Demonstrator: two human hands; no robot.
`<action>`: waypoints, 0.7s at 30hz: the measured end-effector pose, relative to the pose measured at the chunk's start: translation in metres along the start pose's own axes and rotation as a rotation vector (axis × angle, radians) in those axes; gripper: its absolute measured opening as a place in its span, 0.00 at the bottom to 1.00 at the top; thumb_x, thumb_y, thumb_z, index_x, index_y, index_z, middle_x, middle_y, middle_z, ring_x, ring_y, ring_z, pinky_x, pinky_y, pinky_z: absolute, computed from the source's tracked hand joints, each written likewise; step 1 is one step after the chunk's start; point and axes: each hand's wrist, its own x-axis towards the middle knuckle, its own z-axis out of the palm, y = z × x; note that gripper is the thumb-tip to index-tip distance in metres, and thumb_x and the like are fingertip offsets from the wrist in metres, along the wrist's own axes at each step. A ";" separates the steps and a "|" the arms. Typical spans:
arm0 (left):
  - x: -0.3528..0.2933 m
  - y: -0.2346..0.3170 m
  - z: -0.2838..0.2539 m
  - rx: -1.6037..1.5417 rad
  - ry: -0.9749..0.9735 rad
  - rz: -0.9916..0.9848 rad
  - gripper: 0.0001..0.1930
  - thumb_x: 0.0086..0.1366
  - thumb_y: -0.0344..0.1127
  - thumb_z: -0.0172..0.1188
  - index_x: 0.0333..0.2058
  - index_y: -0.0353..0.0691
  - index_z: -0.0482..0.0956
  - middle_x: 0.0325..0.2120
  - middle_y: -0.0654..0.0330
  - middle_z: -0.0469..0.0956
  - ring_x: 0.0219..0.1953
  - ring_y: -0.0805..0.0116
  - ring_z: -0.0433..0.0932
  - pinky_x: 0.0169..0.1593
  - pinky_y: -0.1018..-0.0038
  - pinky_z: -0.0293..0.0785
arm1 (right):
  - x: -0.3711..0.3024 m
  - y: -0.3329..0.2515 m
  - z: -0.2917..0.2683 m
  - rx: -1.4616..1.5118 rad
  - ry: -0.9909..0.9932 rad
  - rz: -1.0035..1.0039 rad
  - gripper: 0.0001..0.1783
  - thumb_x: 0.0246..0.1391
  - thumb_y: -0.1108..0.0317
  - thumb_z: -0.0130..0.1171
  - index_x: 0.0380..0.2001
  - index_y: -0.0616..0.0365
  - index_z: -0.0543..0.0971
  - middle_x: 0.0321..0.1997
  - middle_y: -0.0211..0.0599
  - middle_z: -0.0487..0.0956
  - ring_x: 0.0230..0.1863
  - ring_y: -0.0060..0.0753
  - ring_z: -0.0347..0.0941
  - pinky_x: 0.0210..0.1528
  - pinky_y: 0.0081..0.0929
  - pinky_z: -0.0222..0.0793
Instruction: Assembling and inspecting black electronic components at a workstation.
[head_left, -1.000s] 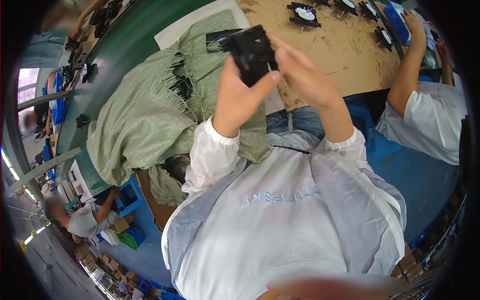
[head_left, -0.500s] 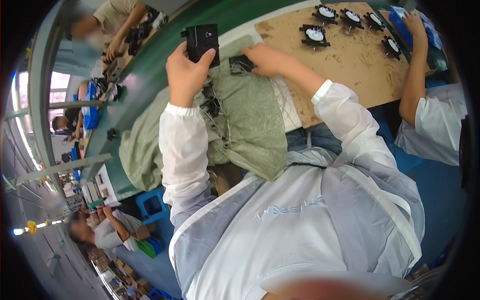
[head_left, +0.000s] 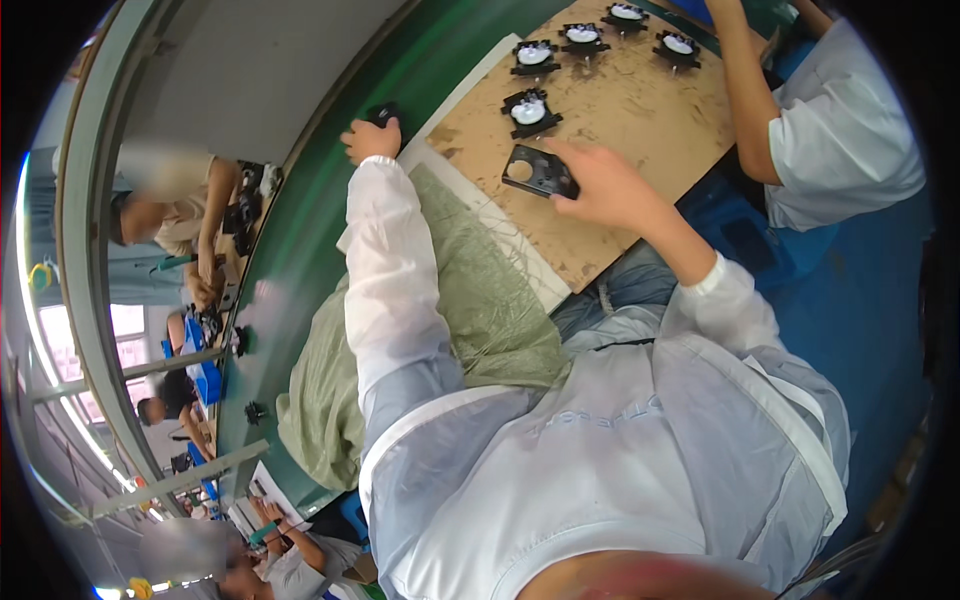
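Note:
My right hand (head_left: 605, 182) grips a black rectangular plastic housing (head_left: 545, 177) with a round opening near one end, above the brown board (head_left: 600, 240). My left hand (head_left: 373, 141) is closed around a small black part (head_left: 380, 114) over the green table (head_left: 335, 150), by the board's far left. Fingers cover most of that part. Below my left forearm, a pale green woven sack (head_left: 490, 290) spreads across the table's near edge. Beyond my right hand, several black assemblies with white discs stand on the board; the nearest assembly (head_left: 530, 113) is close to my fingertips.
A co-worker's arm (head_left: 750, 100) reaches over the board's right side, near a blue stool (head_left: 745, 240). Across the table at left, another person's hands (head_left: 205, 285) are among black parts. A metal frame post (head_left: 100, 300) rises at left.
My left hand has carried its black part away from the sack to the far table. My right hand has left the sack and moved right over the board, now holding a black housing. The view has shifted.

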 end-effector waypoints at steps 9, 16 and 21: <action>-0.151 0.109 -0.100 -0.309 -0.676 0.475 0.25 0.54 0.55 0.65 0.21 0.33 0.84 0.18 0.44 0.79 0.24 0.47 0.80 0.36 0.60 0.77 | -0.041 0.057 -0.001 1.768 0.140 0.270 0.27 0.62 0.65 0.47 0.61 0.69 0.65 0.57 0.49 0.75 0.57 0.43 0.74 0.61 0.43 0.70; -0.174 0.125 -0.073 -0.352 -0.479 0.392 0.20 0.59 0.48 0.63 0.33 0.34 0.86 0.26 0.44 0.82 0.31 0.45 0.82 0.39 0.58 0.77 | -0.038 0.046 -0.006 1.833 0.170 0.106 0.29 0.56 0.65 0.47 0.60 0.69 0.66 0.61 0.53 0.71 0.62 0.45 0.70 0.67 0.46 0.63; -0.174 0.120 -0.058 -0.504 -0.275 0.336 0.11 0.60 0.40 0.61 0.31 0.38 0.85 0.28 0.50 0.82 0.34 0.47 0.80 0.41 0.56 0.73 | -0.039 0.049 -0.002 1.835 0.171 0.081 0.30 0.55 0.66 0.48 0.61 0.69 0.65 0.62 0.52 0.71 0.63 0.43 0.69 0.66 0.45 0.63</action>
